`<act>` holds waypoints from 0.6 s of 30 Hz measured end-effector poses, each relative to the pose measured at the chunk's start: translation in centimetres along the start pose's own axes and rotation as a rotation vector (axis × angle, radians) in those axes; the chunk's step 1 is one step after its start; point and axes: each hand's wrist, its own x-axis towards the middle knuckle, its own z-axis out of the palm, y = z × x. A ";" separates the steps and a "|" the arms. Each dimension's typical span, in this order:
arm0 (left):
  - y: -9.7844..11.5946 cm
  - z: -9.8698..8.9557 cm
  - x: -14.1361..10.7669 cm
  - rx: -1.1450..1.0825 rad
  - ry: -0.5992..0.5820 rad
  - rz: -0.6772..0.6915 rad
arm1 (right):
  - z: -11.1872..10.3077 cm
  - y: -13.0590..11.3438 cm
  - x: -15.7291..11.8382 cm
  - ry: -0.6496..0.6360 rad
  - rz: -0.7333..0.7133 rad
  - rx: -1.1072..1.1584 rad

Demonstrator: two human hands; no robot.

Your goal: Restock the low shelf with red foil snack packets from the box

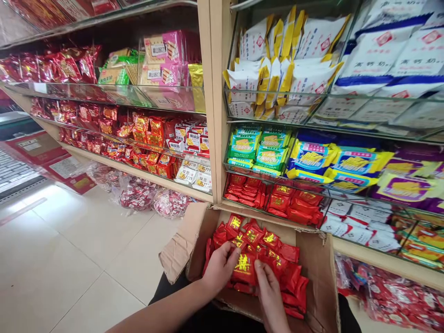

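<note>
Between my two hands is a red snack packet [243, 264] with yellow lettering, its printed face toward me. My left hand [219, 267] pinches it near the upper left end, thumb against fingers. At the opposite end, my right hand [268, 287] grips the edge between thumb and fingertips. Both hands are over an open cardboard box [317, 273], which rests on my lap. Many matching red packets [293, 289] lie piled loosely inside it, some partly covered by my hands.
Ahead, a low shelf bin [280, 199] holds similar red packets. Above are green packets [258, 148] and white-and-yellow packets [287, 60] behind glass edges. A wooden upright [212, 101] divides the shelves. Plastic bags of snacks [138, 192] sit on the tiled floor [86, 259].
</note>
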 end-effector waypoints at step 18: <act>-1.4 1.0 -1.4 -0.220 0.123 -0.080 | -0.1 1.0 0.5 0.156 -0.071 -0.158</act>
